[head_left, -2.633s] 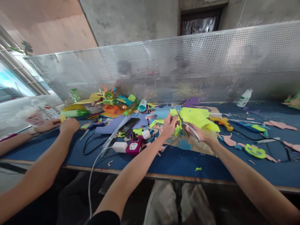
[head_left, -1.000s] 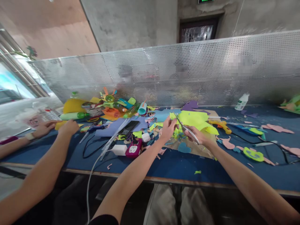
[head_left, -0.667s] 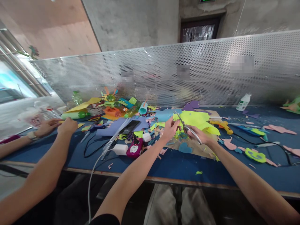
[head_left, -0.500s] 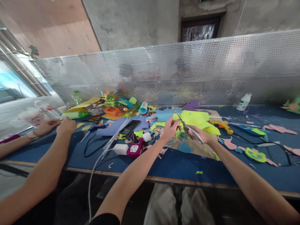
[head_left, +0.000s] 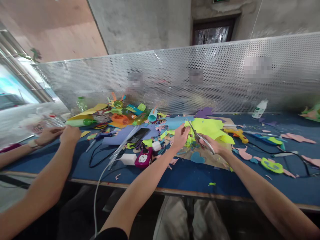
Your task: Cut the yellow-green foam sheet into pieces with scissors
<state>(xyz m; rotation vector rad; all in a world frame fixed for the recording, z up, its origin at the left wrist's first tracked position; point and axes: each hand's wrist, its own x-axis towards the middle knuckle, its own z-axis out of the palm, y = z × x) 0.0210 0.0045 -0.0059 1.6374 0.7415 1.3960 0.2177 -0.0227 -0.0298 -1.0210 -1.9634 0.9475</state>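
My right hand [head_left: 212, 145] is wrapped round the handles of a pair of metal scissors [head_left: 194, 129], whose blades point up and away, toward the left. Close to the blades, my left hand [head_left: 180, 136] is closed in a pinch; whatever sits between the fingertips is too small to make out. Bright yellow-green foam or paper sheet [head_left: 208, 126] lies just beyond both hands. Scraps of the same colour surround the scissors. Beneath is a brown sheet [head_left: 212, 160] with a blue cut-out piece [head_left: 197, 157] on it.
At the left, a co-worker's hands [head_left: 70, 135] meet over the table. A yellow glue gun [head_left: 238, 135] with a black cord lies right, near a white bottle [head_left: 260, 109]. A phone [head_left: 138, 135] and magenta power block [head_left: 143, 157] are left. A perforated metal screen [head_left: 160, 80] stands behind.
Both my hands and the scissors have shifted very slightly to the left. The co-worker's hands have barely moved.
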